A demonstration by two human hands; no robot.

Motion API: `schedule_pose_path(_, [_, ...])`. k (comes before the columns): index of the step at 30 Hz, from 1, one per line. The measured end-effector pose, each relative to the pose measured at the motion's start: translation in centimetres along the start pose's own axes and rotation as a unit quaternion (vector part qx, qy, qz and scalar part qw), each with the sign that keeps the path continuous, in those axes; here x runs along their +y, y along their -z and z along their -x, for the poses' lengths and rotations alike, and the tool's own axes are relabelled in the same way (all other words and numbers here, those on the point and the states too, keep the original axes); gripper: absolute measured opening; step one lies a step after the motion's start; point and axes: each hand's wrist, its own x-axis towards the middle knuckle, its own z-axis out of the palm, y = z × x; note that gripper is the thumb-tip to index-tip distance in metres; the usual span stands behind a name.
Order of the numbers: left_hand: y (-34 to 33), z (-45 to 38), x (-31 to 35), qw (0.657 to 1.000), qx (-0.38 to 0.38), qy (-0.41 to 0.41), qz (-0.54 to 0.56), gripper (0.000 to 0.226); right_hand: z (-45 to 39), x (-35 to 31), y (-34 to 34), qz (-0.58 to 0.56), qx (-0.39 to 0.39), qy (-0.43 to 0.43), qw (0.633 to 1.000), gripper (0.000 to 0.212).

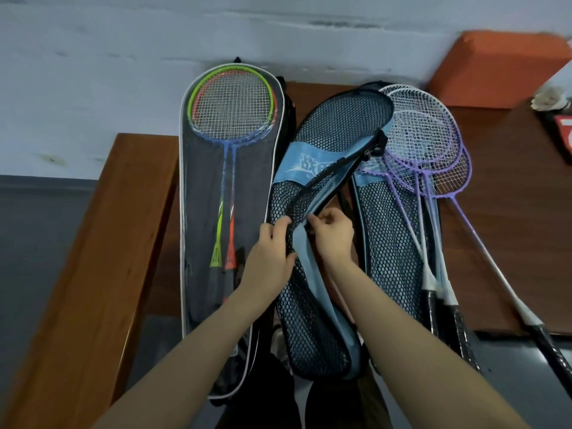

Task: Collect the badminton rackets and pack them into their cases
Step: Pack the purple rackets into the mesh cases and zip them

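A blue and black mesh case (322, 168) lies slanted across the middle of the wooden bench. My left hand (272, 258) grips its mesh flap at the edge. My right hand (332, 235) pinches the case's zipper edge just beside it. On the left, an open dark grey case (204, 193) holds a green racket (230, 103) and an orange racket (229, 255) stacked together. On the right, several purple and white rackets (424, 140) lie on a second mesh case (393, 243).
The wooden bench (507, 243) stands against a pale wall. An orange block (498, 66) sits at the back right, with a white shuttlecock (551, 99) and a red item (563, 134) near the right edge. A wooden armrest (93, 274) runs along the left.
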Motion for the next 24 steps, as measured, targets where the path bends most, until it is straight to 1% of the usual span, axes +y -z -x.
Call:
schedule_pose_path(2, [-0.4,0.6,0.0,1.0,-0.001,-0.009,0.001,0.044,0.4,0.2,0.2,-0.03,0.005,0.004,1.0,0.016])
schedule_pose_path(4, [-0.4,0.7,-0.1,0.999,0.031,-0.016,0.023,0.036,0.7,0.4,0.8,-0.06,0.02,0.001,0.998,0.012])
schedule_pose_path(7, [0.5,-0.2,0.3,0.991,0.104,-0.033,0.083,0.034,0.8,0.3,2.6,-0.12,0.051,-0.002,0.991,0.004])
schedule_pose_path(9, [1.4,-1.0,0.8,0.985,0.124,-0.051,0.105,0.035,0.6,-0.4,4.1,-0.133,0.075,0.012,0.988,0.001])
schedule_pose_path(11, [2.3,-2.0,1.4,0.984,0.128,-0.06,0.105,0.036,0.2,-1.0,5.4,-0.124,0.101,0.045,0.986,0.006])
schedule_pose_path(14, [3.7,-3.2,2.2,0.985,0.133,-0.037,0.1,0.036,-0.8,-1.9,7.1,-0.086,0.131,0.094,0.983,0.014])
schedule_pose_path(17, [5.0,-3.9,1.8,0.986,0.138,-0.02,0.092,0.035,-1.5,-2.6,9.0,-0.016,0.138,0.132,0.981,0.023])
schedule_pose_path(18, [5.3,-3.9,1.4,0.986,0.136,-0.013,0.091,0.035,-1.6,-2.5,9.5,0.001,0.136,0.14,0.981,0.025])
schedule_pose_path(20, [5.5,-3.7,1.0,0.989,0.11,-0.007,0.093,0.035,-1.7,-2.1,9.9,-0.003,0.12,0.138,0.983,0.026])
schedule_pose_path(22, [5.1,-3.3,1.2,0.993,0.068,-0.026,0.098,0.038,-1.6,-1.6,9.6,-0.013,0.093,0.132,0.987,0.025])
schedule_pose_path(24, [4.5,-3.1,2.0,0.992,0.033,-0.037,0.118,0.044,-1.5,-1.3,9.3,-0.014,0.082,0.135,0.987,0.025])
